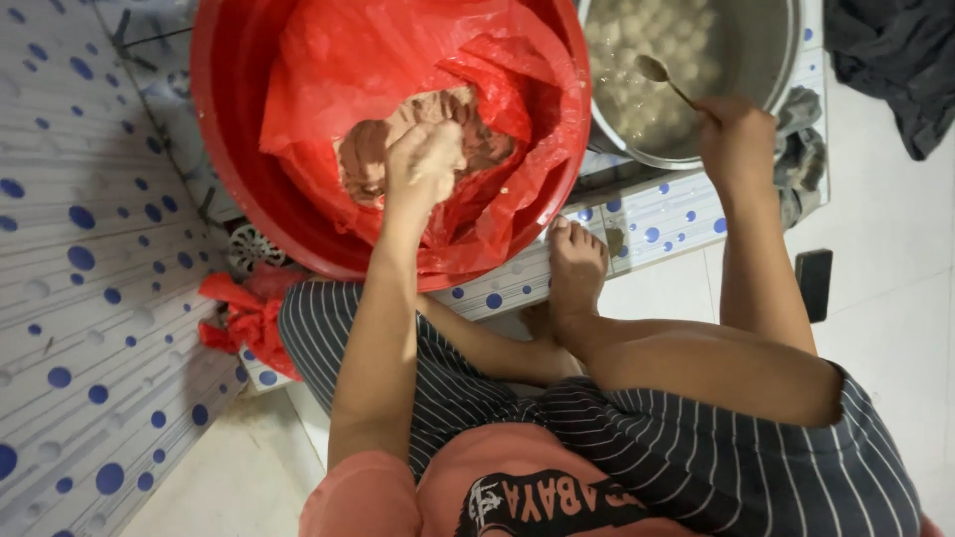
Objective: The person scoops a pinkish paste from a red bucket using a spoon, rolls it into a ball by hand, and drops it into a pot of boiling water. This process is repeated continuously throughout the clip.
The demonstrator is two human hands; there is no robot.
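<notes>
A big red basin [224,169] lined with a red plastic bag [348,60] holds a brownish paste [363,159]. My left hand [423,164] is inside it, fingers closed around a lump of the pale paste. My right hand [734,134] grips the handle of a metal spoon [659,74], whose bowl hangs over a steel pot [771,60] of cloudy water with several pale balls [647,50] floating in it.
I sit on the floor with legs bent, one bare foot [575,268] by the basin. A white mat with blue dots [80,298] covers the left side. A crumpled red bag [249,313], dark cloth [895,60] and a black object [814,283] lie around.
</notes>
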